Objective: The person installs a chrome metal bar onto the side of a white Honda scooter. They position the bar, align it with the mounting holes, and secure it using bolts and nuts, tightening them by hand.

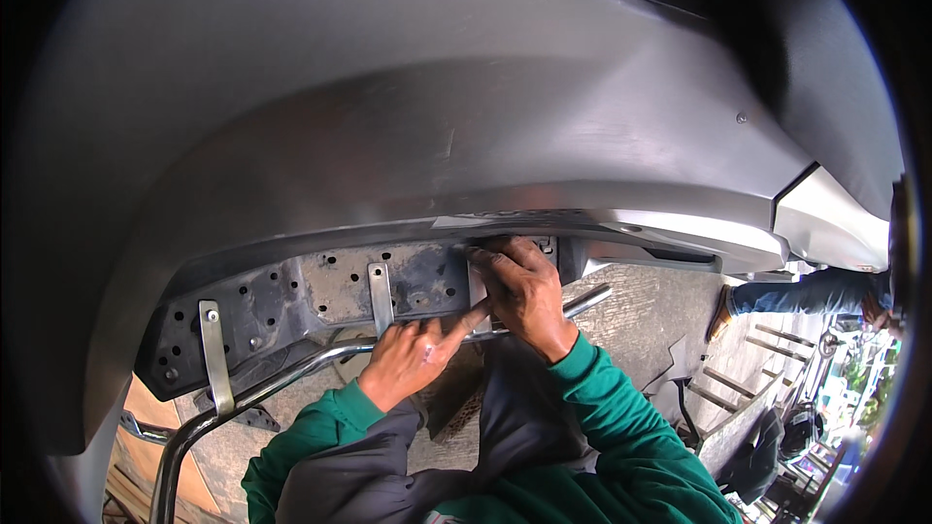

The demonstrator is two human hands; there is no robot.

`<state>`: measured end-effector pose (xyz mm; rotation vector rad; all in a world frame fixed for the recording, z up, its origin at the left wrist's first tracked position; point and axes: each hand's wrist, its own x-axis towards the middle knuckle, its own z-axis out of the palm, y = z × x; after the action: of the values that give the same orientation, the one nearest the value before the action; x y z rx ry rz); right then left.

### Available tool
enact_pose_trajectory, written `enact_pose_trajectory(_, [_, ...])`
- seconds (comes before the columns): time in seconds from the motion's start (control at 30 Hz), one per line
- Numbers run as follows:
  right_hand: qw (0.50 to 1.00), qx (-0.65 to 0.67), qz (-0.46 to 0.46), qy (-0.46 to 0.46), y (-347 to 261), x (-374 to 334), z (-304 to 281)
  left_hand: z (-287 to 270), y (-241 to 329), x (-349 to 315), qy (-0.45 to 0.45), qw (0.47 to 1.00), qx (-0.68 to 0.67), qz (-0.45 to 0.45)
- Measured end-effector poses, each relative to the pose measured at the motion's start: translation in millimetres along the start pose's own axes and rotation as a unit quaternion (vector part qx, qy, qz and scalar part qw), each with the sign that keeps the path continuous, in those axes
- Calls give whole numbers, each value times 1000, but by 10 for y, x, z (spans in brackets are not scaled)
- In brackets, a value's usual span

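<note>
A bent chrome guard bar (282,380) runs below a long black perforated panel (335,286) under a grey vehicle body (466,126). Flat metal brackets join them: one bracket (215,354) at the left, another bracket (380,293) in the middle, and a third bracket (477,286) partly covered by my right hand. My left hand (413,359) closes over the bar, its index finger stretched toward the third bracket. With curled fingers pressed together, my right hand (524,291) works at that bracket's upper end, against the panel. Whatever its fingertips pinch is hidden.
The grey body overhangs both hands. The bar's free end (597,299) sticks out to the right of my right hand. A person's leg in jeans (801,293) and a slatted wooden frame (733,393) are on the right. Brown boards (175,451) lie lower left.
</note>
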<state>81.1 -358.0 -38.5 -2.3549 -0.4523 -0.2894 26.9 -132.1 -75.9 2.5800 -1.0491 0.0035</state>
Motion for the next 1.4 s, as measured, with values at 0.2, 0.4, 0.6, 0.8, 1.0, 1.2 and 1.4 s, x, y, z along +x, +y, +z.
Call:
enact_pose_trajectory(0.2, [999, -6, 45, 27, -19, 4, 21, -12, 11, 12, 2, 1000, 15, 1])
enact_pose_trajectory(0.4, [997, -52, 42, 35, -17, 24, 63, -51, 26, -10, -27, 1000, 13, -5])
enact_pose_trajectory(0.6, [996, -28, 88, 20, -98, -1, 10, -34, 15, 2, 20, 999, 46, 6])
enact_pose_trajectory(0.8, [998, -21, 49, 31, -50, -3, 12, -46, 20, -6, 1, 1000, 29, 1])
enact_pose_trajectory(1.0, [995, -17, 88, 40, -118, -6, 54, -35, 5, -8, -19, 1000, 14, 3])
enact_pose_trajectory(1.2, [993, 11, 110, 33, -206, 9, -68, -40, -12, 0, 5, 1000, 8, 11])
enact_pose_trajectory(1.4, [996, -13, 82, 25, -138, -6, -25, -26, -5, -18, -8, 1000, 4, 5])
